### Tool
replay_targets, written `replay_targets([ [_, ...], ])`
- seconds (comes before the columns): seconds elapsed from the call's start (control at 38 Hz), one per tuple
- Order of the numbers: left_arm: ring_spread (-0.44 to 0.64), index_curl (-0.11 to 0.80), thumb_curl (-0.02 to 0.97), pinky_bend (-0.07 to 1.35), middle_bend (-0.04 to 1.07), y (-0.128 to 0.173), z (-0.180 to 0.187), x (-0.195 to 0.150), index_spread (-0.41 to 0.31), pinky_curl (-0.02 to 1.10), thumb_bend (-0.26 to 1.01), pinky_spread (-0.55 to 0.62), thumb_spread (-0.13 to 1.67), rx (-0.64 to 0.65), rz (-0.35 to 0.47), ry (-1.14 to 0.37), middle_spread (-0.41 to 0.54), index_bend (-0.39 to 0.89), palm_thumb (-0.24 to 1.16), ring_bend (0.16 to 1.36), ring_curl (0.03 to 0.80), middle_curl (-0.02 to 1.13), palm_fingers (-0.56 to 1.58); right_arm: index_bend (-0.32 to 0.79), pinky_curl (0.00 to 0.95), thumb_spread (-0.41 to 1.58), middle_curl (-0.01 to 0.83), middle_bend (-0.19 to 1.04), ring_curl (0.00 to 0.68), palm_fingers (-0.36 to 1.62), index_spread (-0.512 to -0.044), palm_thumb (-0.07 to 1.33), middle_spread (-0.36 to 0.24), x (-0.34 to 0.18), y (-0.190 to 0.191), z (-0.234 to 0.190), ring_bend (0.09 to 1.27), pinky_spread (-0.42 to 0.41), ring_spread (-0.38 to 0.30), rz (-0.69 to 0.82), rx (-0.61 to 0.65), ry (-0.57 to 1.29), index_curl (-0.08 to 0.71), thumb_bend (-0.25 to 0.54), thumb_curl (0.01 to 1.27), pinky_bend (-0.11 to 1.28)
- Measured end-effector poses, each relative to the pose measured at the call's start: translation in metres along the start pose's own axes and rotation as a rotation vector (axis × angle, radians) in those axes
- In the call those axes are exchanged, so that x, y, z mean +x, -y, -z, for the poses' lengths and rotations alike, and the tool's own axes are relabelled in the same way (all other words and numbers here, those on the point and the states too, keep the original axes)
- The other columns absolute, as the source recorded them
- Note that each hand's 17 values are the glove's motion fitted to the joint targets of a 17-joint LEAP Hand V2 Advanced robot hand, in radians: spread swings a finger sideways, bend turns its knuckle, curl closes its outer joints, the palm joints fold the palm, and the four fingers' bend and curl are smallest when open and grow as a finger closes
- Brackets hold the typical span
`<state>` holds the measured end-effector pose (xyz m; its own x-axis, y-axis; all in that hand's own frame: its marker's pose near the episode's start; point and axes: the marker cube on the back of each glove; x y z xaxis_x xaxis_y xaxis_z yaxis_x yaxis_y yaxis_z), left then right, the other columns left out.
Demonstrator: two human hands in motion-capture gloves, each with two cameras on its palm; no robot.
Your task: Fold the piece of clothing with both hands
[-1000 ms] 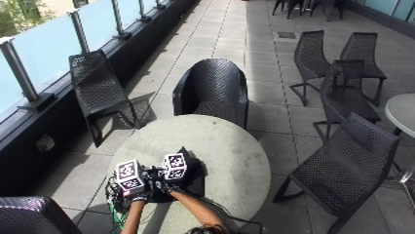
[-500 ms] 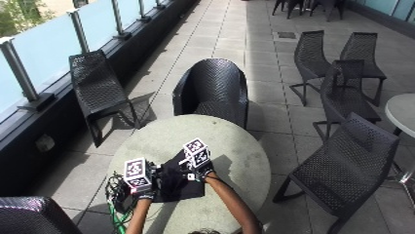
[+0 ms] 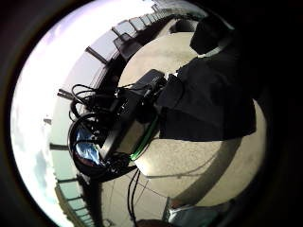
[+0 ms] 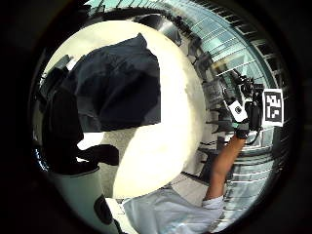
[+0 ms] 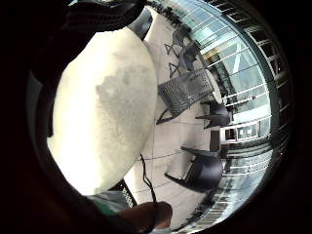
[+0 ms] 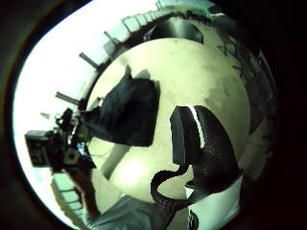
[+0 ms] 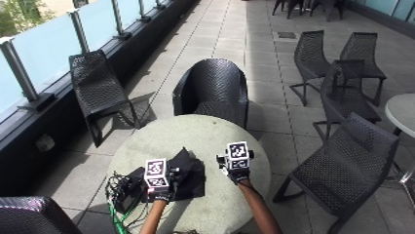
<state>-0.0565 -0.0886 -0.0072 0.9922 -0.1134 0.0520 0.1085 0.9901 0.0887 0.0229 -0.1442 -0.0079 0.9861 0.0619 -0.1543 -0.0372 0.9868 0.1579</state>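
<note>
A black garment point(image 7: 188, 173) lies folded in a small rough square on the round grey-green table point(image 7: 195, 136), near its front left. My left hand point(image 7: 158, 185) hovers at the garment's left edge and holds nothing; its palm views show the garment point(image 4: 117, 87) lying flat on the table, apart from the glove. To the right of the garment, my right hand point(image 7: 236, 168) is over bare table, a short gap away. Its thumb point(image 6: 201, 143) is relaxed with nothing in it, and the garment point(image 6: 124, 115) lies away from it.
A black device with cables point(image 7: 126, 192) sits at the table's left edge beside the garment. A black chair point(image 7: 214, 90) stands behind the table, another point(image 7: 97, 87) by the glass railing, and one point(image 7: 347, 156) at the right.
Both hands were together on the garment a second ago. The right hand has since moved right, off the cloth, and the left hand has let go; the garment stays folded.
</note>
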Motion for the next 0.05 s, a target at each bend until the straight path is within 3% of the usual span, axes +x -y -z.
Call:
replay_targets([
  [0.05,0.2,0.314,0.407,0.44,0.17,0.0007,-0.0034,0.0018,-0.041,0.4,0.11,0.28,1.53,-0.01,-0.004,-0.006,0.025,0.14,0.59,0.58,0.322,0.33,0.41,0.16,0.302,1.28,0.4,0.2,0.298,0.4,-0.361,0.61,-0.098,0.002,-0.0026,-0.0006,0.36,0.208,0.043,0.0,-0.005,0.002,0.288,-0.009,0.36,0.49],
])
